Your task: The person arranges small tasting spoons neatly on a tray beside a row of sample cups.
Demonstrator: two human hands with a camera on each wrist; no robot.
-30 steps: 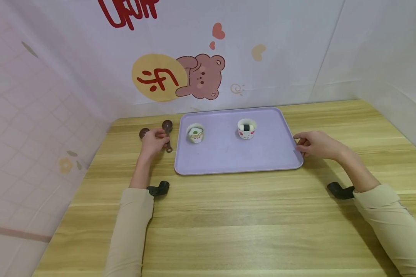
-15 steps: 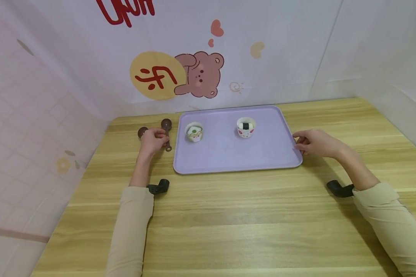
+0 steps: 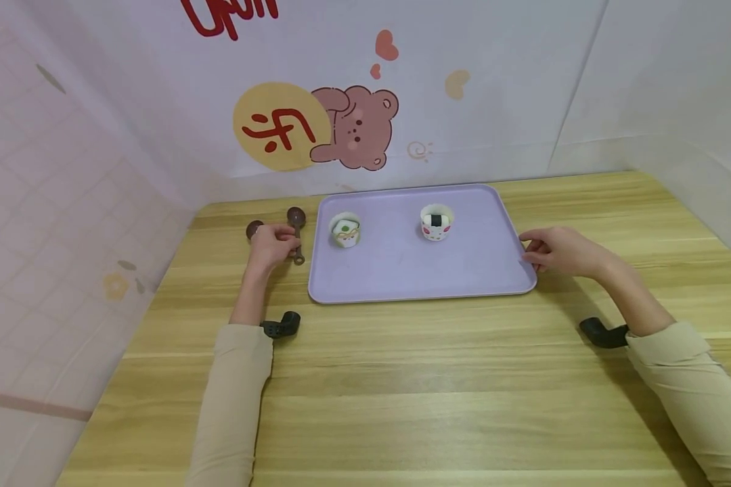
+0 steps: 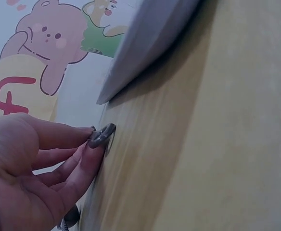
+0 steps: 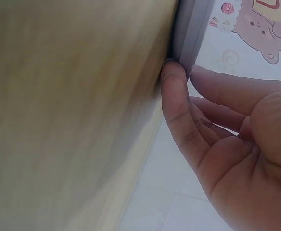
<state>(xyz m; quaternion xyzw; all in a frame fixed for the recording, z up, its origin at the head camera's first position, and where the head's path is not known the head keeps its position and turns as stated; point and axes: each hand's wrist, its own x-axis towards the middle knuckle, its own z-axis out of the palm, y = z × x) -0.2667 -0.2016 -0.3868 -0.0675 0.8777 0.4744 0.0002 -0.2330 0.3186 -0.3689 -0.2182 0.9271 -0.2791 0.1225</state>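
My left hand (image 3: 271, 245) pinches the handle of a dark brown spoon (image 3: 296, 218) lying left of the tray, its round bowl pointing to the wall. In the left wrist view, the looped handle end (image 4: 102, 135) shows between thumb and finger. A second brown spoon (image 3: 254, 229) lies just beyond this hand, partly hidden by it. At the right side of the lilac tray (image 3: 396, 277), my right hand (image 3: 563, 251) holds the rim between thumb and fingertips. Two paper cups stand on the tray: one with a green-and-white item (image 3: 345, 233), the other with a white item banded in black (image 3: 436, 223).
The tray lies flat near the back of a wood-grain table (image 3: 438, 392). A white wall (image 3: 524, 101) with a bear print rises behind it, and a tiled-pattern wall (image 3: 42, 223) borders the left side. Each wrist carries a black camera mount.
The head view has shifted slightly. Both hands keep the same places at the spoon and the tray rim, and the cups stay put.
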